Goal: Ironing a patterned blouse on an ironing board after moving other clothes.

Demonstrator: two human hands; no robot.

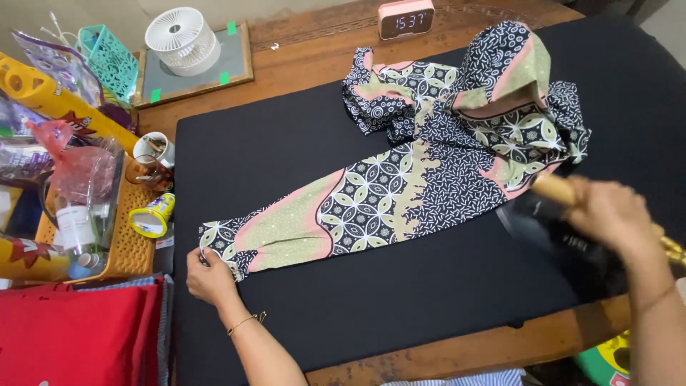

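A patterned garment (421,164) in black, white, pink and pale green lies spread across a black mat (286,143). One long sleeve stretches toward the lower left. My left hand (209,277) pinches the end of that sleeve against the mat. My right hand (611,214) grips the wooden handle (554,189) of a black iron (543,229), which sits at the garment's right edge and is blurred by motion.
A wooden table edge (457,350) frames the mat. At the left stand an orange basket (128,243) with bottles, a yellow-rimmed cup (151,216), a white fan (180,39), a teal basket (108,61) and red cloth (71,336). A pink clock (406,18) sits at the back.
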